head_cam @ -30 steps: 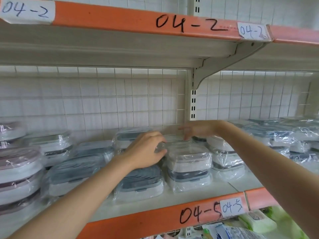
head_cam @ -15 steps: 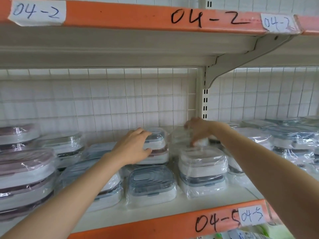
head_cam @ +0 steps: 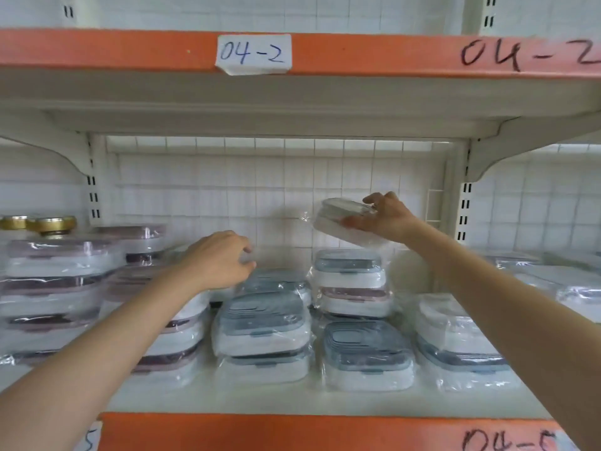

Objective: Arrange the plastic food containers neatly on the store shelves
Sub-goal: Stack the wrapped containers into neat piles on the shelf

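Tilting down-right in right hand (head_cam: 387, 219), wrapped container (head_cam: 341, 224)

Both my bare forearms reach up and away from me, coming in from the near corners and drawing closer toward the far middle. My left hand (head_cam: 221, 260) hangs palm down, knuckles up, its fingers loosely curled and pointing right, thumb close under the fingertips; this grip holds nothing. My right hand (head_cam: 385, 218) is raised higher and farther right, wrist bent so the back of the hand faces me. Its thumb lies underneath and the fingers curl over the top, so this grip is closed around a wrapped container (head_cam: 341, 222), which I hold tilted, its left end higher, apart from the stacks below
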Available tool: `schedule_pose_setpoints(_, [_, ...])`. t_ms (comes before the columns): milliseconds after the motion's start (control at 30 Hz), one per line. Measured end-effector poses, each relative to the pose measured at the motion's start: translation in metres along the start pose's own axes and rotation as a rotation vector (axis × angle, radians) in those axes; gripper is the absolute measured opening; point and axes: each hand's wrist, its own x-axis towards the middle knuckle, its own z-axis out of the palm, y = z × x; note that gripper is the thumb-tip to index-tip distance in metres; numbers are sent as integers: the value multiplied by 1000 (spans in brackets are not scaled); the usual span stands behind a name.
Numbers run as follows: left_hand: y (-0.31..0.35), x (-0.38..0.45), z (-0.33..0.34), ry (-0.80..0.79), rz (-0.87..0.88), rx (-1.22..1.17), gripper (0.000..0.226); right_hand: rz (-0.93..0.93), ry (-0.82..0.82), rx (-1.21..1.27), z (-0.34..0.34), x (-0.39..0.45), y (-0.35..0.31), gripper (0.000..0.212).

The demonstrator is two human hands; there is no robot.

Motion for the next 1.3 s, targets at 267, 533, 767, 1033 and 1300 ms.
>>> schedule_pose_setpoints(267, [-75, -42, -8, 180, -119, -83, 27, -221, -199, 253, 99, 5, -109, 75])
schedule_pose_setpoints(533, [-82, -42, -7, 180, -102, -93, 36, -311, -248, 158, 160, 18, -172, 55])
schedule_pose_setpoints(767, [-78, -42, -4, 242, -121, -28, 23, -317, -370, 138, 136, 10, -161, 51])
schedule_pose_setpoints(1033, [-71, -38, 3, 91, -81, -3, 37, -108, -412, -111, 61, -8, -85, 35])
schedule_pose_setpoints(1300, [-37, -31, 3, 176, 9, -125, 13, -6, -602, -260, 28, -16, 2, 86])
